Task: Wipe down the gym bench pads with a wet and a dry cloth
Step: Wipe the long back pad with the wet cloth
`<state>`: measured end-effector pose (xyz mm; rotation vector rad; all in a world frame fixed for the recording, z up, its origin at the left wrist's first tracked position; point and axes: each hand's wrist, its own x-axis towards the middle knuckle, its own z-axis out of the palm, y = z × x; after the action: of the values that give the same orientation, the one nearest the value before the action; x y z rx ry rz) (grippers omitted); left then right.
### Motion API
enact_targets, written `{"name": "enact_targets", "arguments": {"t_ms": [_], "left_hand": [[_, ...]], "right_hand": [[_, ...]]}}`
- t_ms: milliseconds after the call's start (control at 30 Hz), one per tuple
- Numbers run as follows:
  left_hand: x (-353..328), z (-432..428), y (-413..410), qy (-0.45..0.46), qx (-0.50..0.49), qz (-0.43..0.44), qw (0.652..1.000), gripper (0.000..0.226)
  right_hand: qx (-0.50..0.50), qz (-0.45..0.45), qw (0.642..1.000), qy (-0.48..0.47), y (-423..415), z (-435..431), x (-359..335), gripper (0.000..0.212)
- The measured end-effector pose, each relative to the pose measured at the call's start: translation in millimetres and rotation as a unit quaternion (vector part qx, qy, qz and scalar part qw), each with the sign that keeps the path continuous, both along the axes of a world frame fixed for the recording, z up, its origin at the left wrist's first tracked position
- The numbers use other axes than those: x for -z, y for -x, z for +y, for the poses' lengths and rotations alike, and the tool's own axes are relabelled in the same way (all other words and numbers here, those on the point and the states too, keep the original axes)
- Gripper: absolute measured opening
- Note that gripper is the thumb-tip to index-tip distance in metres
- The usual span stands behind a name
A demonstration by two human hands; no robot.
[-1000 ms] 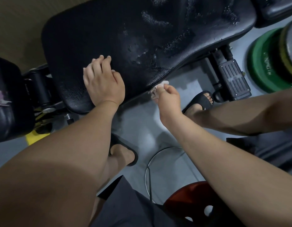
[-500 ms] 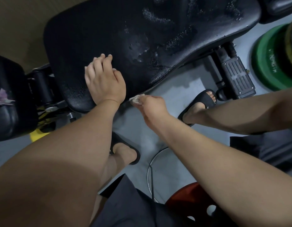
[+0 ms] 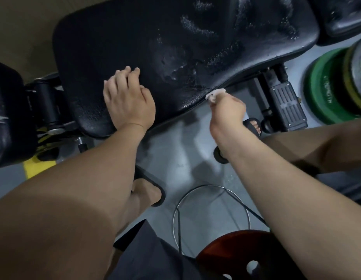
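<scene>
Left grip (image 3: 129,102) lies flat, fingers straight, on the black bench pad (image 3: 155,37); right grip (image 3: 228,112) pinches a small white cloth (image 3: 215,94) right at the pad's near edge, wet streaks (image 3: 195,27) glistening beyond.

Wet-streaked black bench pad (image 3: 114,47) under flat left hand (image 3: 129,104).

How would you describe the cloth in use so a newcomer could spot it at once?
Start at the big black bench pad across the top and follow its near edge rightward. There the right hand pinches a small crumpled cloth at that edge. It is the only whitish thing there, unlike the bare left hand resting flat on the pad.
</scene>
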<state>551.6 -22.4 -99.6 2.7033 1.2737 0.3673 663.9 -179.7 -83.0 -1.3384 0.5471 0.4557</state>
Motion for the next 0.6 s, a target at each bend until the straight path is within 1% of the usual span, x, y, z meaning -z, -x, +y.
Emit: {"name": "enact_targets", "arguments": {"t_ms": [33,67,100,133,167,200,233,267,333,367,433,500,567,600], "left_hand": [[-1,0,-1,0.003,0.001,-0.003,1.000,0.050],[-2,-1,-1,0.007,0.001,-0.006,1.000,0.050],[-2,-1,-1,0.009,0.001,-0.008,1.000,0.050],[-2,-1,-1,0.008,0.000,-0.007,1.000,0.050],[-2,0,0,0.007,0.000,-0.006,1.000,0.050],[-2,0,1,0.006,0.001,-0.005,1.000,0.050],[-1,0,2,0.005,0.003,-0.004,1.000,0.050],[-1,-1,1,0.003,0.004,-0.004,1.000,0.050],[0,-1,0,0.001,0.002,-0.005,1.000,0.050],[-1,-1,-1,0.004,0.001,-0.008,1.000,0.050],[-1,-1,-1,0.007,-0.002,-0.009,1.000,0.050],[-2,-1,-1,0.006,-0.002,-0.009,1.000,0.050],[-2,-1,0,0.005,-0.001,-0.010,1.000,0.049],[-1,-1,0,0.003,-0.001,-0.008,1.000,0.050]], "right_hand": [[-0.009,0.005,1.000,-0.001,2,5,-4,0.023],[-0.038,-0.006,0.999,0.007,11,9,-7,0.015],[-0.062,-0.027,0.998,0.008,21,9,-5,0.017],[-0.088,-0.034,0.995,0.017,31,9,-3,0.026],[-0.106,-0.026,0.994,0.020,33,5,1,0.036],[-0.113,-0.017,0.993,0.027,26,0,2,0.041],[-0.110,-0.013,0.993,0.044,13,-5,5,0.043],[-0.089,-0.017,0.994,0.059,-5,-6,3,0.044],[-0.015,-0.029,0.997,0.069,-32,-6,6,0.046],[-0.008,-0.035,0.995,0.088,-32,-3,7,0.045],[-0.074,-0.058,0.986,0.135,-3,0,3,0.043],[-0.158,-0.055,0.978,0.122,22,-3,3,0.045],[-0.155,-0.042,0.979,0.126,15,-5,4,0.046],[-0.116,-0.048,0.982,0.142,4,-4,5,0.045]]}}
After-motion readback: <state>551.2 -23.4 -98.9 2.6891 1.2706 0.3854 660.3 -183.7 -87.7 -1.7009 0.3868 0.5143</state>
